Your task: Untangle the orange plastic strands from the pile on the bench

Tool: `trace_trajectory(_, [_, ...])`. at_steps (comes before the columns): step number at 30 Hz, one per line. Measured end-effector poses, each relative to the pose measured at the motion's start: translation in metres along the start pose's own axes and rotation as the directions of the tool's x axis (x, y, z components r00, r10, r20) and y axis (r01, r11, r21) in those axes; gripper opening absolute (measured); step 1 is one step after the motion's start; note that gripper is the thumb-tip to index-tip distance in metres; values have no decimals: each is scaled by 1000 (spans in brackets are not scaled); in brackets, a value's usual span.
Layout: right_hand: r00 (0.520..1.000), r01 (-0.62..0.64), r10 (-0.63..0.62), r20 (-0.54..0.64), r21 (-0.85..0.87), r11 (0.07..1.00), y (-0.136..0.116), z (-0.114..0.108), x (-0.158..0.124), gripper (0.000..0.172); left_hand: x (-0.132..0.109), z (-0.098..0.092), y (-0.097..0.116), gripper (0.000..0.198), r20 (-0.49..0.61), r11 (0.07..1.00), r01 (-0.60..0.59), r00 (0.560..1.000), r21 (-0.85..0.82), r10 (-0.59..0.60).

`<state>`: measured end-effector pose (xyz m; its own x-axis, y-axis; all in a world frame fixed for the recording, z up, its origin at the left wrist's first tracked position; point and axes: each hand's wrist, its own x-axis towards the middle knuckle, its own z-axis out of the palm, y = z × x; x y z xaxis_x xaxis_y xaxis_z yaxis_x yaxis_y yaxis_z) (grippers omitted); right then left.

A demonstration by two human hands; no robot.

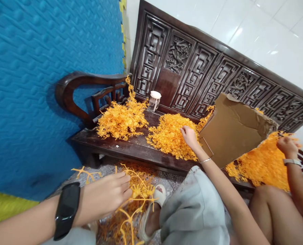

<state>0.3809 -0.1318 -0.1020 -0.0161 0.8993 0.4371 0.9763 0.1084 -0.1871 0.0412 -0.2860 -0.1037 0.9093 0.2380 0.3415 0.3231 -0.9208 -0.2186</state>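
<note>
My left hand (109, 191), with a black band on its wrist, is closed around thin orange branching plastic pieces (131, 217). Their forked ends stick out on both sides of the fist, above the floor. Over the middle heap of small orange plastic pieces (170, 134) on the bench, my right hand (189, 136) is closed with thumb and fingers together. Whatever it may pinch is hidden or too small to make out. A second orange heap (122, 119) of branching pieces lies at the bench's left end.
A dark carved wooden bench (107, 140) runs across the view. On it stand a clear cup with a white lid (154, 101) and a tilted cardboard piece (238, 126). At right, another person's hand (287, 146) is over a large orange heap (266, 163). Orange scraps cover the floor.
</note>
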Motion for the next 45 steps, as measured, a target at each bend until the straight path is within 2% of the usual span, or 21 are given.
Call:
trace_trajectory(5, [996, -12, 8, -93, -37, 999, -1, 4, 7, 38, 4, -2, -2, 14, 4, 1000, -6, 1000, 4, 5])
trace_trajectory(11, [982, -59, 72, -174, 78, 995, 8, 9, 11, 26, 8, -3, -3, 17, 9, 1000, 0, 1000, 24, 0])
trace_trajectory(15, [982, -83, 110, -154, 170, 982, 11, 11, 12, 17, 9, -3, -3, 18, 4, 1000, -11, 1000, 14, 11])
trace_trajectory(19, [981, -117, 143, -133, 186, 976, 12, 11, 10, 12, 10, 0, -5, 17, 0, 997, -37, 999, 68, 37])
trace_trajectory(22, [987, -90, 112, -116, 180, 979, 15, 12, 9, 11, 12, 2, -8, 17, 28, 985, -73, 997, 155, 70])
trace_trajectory(26, [991, -21, 46, -122, 199, 980, 16, 9, 8, 12, 15, 3, -14, 7, 46, 966, -99, 995, 238, 91])
trace_trajectory(30, [995, 27, 3, -98, 306, 952, -7, -6, -1, 15, 16, 2, -17, 3, 61, 963, -101, 994, 249, 89])
trace_trajectory(33, [985, 122, -168, 43, 516, 848, -46, -27, -17, 21, 18, 3, -17, 3, 85, 958, -113, 992, 263, 93])
trace_trajectory(36, [882, 149, -417, 217, 713, 686, -90, -45, -37, 28, 21, 4, -15, 4, 97, 945, -141, 988, 295, 117])
trace_trajectory(39, [711, -17, -588, 384, 846, 532, -118, -51, -49, 33, 26, 1, -13, 6, 91, 930, -166, 985, 327, 144])
trace_trajectory(42, [526, -215, -711, 468, 881, 421, -126, -49, -51, 27, 31, -5, -12, 8, 72, 919, -162, 987, 360, 145])
trace_trajectory(43, [479, -258, -741, 470, 883, 393, -126, -49, -51, 29, 32, -7, -12, 8, 68, 916, -152, 988, 372, 136])
trace_trajectory(45, [433, -293, -775, 460, 885, 361, -126, -51, -50, 34, 34, -9, -13, 7, 59, 913, -130, 991, 387, 117])
